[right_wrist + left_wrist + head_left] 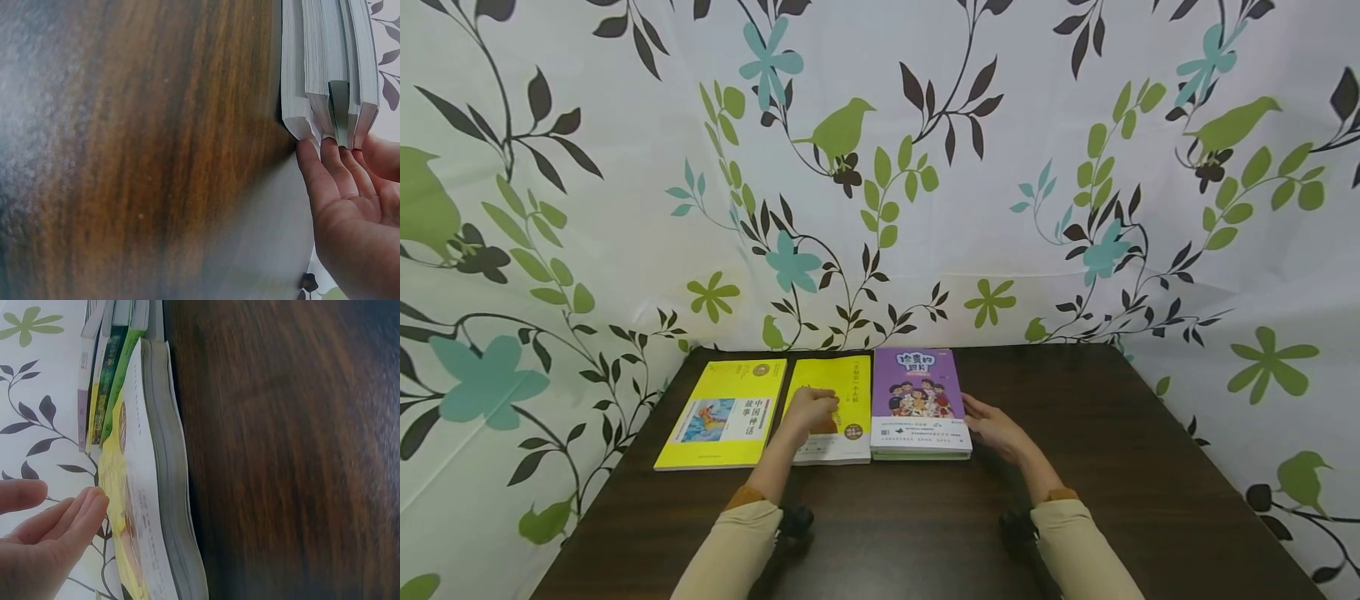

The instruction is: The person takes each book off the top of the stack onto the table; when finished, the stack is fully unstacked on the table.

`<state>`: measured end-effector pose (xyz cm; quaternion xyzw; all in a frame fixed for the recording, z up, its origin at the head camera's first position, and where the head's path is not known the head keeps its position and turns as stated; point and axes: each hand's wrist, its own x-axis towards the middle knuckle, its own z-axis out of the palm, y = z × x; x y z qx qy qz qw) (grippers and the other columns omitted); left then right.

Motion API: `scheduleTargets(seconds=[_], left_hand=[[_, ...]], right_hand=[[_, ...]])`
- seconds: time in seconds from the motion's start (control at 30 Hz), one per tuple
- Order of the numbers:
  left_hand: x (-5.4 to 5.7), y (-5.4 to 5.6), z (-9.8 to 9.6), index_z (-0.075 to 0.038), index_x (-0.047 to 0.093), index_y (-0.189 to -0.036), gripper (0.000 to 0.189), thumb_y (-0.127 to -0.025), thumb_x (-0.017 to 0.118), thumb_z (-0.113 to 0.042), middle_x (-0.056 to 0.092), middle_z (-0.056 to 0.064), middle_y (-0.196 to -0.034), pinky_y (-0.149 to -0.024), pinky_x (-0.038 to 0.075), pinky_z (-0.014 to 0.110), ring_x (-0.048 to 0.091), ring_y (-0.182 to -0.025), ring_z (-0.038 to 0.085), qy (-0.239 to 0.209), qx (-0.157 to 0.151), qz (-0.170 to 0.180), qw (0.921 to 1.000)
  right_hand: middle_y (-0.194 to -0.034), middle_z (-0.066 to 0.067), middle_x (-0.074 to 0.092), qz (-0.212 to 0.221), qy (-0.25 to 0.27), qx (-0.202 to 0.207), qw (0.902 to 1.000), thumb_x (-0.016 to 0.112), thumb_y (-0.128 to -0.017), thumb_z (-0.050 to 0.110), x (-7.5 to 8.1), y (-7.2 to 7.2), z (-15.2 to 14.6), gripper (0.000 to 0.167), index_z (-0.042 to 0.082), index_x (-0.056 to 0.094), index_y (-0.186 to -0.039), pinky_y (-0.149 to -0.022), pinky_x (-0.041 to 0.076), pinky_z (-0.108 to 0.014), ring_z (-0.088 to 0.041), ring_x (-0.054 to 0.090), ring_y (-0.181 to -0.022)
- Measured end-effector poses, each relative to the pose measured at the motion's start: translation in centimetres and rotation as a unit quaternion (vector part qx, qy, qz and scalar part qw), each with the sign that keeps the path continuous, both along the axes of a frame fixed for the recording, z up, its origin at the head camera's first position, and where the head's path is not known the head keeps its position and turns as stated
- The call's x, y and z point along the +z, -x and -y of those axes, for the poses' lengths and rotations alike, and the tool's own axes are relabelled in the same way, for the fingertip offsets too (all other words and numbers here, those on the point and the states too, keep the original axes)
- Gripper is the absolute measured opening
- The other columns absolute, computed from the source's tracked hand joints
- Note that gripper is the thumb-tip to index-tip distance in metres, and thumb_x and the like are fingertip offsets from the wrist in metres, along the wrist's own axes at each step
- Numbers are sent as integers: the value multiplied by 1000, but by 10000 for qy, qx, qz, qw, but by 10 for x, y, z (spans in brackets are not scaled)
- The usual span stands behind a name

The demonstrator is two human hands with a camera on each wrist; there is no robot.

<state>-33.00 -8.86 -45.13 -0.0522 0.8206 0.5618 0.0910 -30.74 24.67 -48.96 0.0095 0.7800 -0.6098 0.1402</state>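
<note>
Dark wood-grain table [1150,483], white backdrop [640,242], printed green birds [842,133], teal flowers [793,261], dark leaves [913,87]

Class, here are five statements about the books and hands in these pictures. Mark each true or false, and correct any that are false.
1. The right hand touches the side of the stack topped by the purple book. True.
2. The purple book is at the left end of the row. False: it is at the right end; a yellow book is leftmost.
3. The left hand reaches over the middle book. True.
4. The leftmost book stands upright. False: it lies flat.
5. The table is dark brown. True.
</note>
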Motion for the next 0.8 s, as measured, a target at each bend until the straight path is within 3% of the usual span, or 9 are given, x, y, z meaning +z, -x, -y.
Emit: scheduleTargets(seconds=[0.2, 0.57, 0.8], left_hand=[[-5, 1, -4, 7, 59, -129, 42, -92, 61, -12, 57, 25, -134, -94, 53, 42, 63, -112, 34, -15, 71, 54, 10000], [-7, 5, -13, 7, 58, -131, 43, -92, 60, -12, 63, 23, -126, -92, 53, 43, 64, -109, 33, -126, -177, -65, 9997], [-13, 4, -16, 0, 63, -128, 41, -93, 62, -21, 68, 16, -120, -75, 56, 35, 67, -103, 27, 392, -294, -252, 9985]], right_hand=[[-160, -25, 15, 1, -21, -10, 10000, 39, -102, 2, 0, 0, 2, 56, 1, 19, -155, -111, 30, -55, -41, 25, -145], [-160, -25, 15, -14, 32, 29, 10000, 39, -103, 2, 2, 0, 1, 56, 1, 19, -155, -111, 30, -55, -41, 25, -145], [-160, -23, 15, 67, -128, -64, 9999, 41, -103, 4, 2, -1, 1, 57, 3, 20, -155, -111, 31, -54, -40, 25, -145]])
